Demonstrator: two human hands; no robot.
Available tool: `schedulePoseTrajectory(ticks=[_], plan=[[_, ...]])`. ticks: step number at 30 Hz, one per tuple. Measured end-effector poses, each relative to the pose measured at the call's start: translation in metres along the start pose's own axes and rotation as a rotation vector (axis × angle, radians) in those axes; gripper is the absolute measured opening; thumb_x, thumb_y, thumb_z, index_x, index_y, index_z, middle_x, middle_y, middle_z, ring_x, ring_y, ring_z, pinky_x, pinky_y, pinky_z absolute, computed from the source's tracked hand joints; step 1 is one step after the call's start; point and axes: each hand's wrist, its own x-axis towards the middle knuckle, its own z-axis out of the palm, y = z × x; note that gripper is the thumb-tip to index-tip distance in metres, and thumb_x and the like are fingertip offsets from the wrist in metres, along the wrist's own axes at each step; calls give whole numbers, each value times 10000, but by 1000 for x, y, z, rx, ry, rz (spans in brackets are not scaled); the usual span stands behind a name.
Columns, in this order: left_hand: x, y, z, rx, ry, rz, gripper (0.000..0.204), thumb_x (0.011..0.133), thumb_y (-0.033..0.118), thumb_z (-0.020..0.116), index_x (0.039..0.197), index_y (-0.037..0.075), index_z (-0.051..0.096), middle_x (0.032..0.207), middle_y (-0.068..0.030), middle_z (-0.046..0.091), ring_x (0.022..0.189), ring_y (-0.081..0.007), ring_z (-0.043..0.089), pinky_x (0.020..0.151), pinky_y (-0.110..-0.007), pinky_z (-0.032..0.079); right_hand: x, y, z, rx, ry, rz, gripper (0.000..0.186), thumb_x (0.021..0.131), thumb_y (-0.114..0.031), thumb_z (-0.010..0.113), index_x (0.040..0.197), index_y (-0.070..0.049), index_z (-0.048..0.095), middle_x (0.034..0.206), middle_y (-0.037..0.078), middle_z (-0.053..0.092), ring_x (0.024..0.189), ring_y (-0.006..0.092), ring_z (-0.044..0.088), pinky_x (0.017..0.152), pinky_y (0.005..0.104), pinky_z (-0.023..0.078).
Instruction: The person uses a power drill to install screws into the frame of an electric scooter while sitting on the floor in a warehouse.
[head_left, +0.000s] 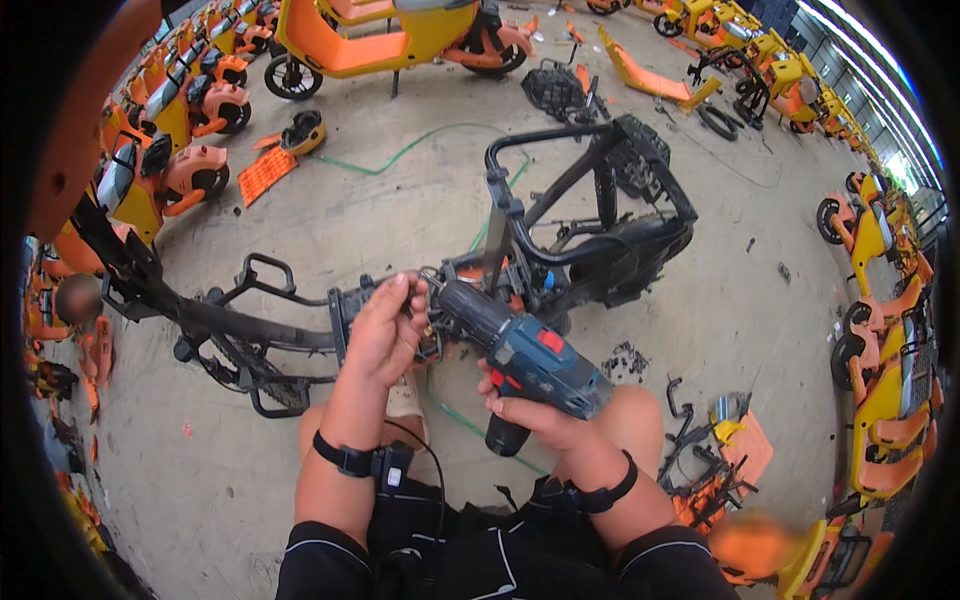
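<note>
My right hand (530, 408) is wrapped round the grip of a blue and black cordless drill (545, 365) with red switches. The drill lies tilted above my lap, its dark chuck pointing up and left. Close to the chuck's front end, my left hand (388, 325) is closed with fingers curled and thumb near a thin bit. What those fingers hold, if anything, is too small to tell. Just beyond both hands is a stripped black scooter frame (300, 325), lying across the floor, with wires and orange parts at its middle.
Small dark screws or scraps (625, 362) lie right of the drill. An orange panel (750, 450) and black brackets sit at the lower right. A green strap (385, 165) runs over the concrete floor. Yellow and orange scooters (390, 40) stand around the edges.
</note>
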Motion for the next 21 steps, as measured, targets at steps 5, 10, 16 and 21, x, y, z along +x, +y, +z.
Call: schedulePoseTrajectory(ticks=[5, 10, 16, 21], plan=[[-1, 5, -8, -84, 22, -13, 302, 985, 46, 458, 1248, -79, 538, 1177, -164, 603, 1052, -234, 609, 955, -362, 528, -5, 17, -5, -144, -29, -78, 422, 794, 25, 675, 1208, -21, 610, 995, 48, 666, 908, 128, 638, 825, 304, 526], [2, 3, -5, -146, -13, -21, 340, 925, -4, 421, 1231, -124, 509, 1196, -209, 570, 1133, -297, 576, 1042, -428, 497, -6, 28, -6, -110, -20, -79, 414, 806, 15, 675, 1213, -25, 605, 996, 44, 670, 954, 130, 635, 836, 302, 520], [2, 0, -7, -98, -41, -26, 308, 933, -60, 426, 1224, -96, 520, 1196, -201, 579, 1131, -289, 591, 1044, -416, 509, -6, 23, -2, -50, 36, -59, 415, 815, -1, 684, 1221, -25, 602, 994, 47, 673, 951, 133, 639, 838, 306, 521], [1, -2, 2, -7, 7, 6, 243, 1011, 40, 509, 1231, -60, 535, 1177, -177, 621, 1068, -242, 649, 969, -329, 572, -9, 28, -3, -70, 56, -77, 395, 825, -7, 678, 1210, -22, 596, 999, 47, 670, 944, 128, 636, 829, 305, 522]])
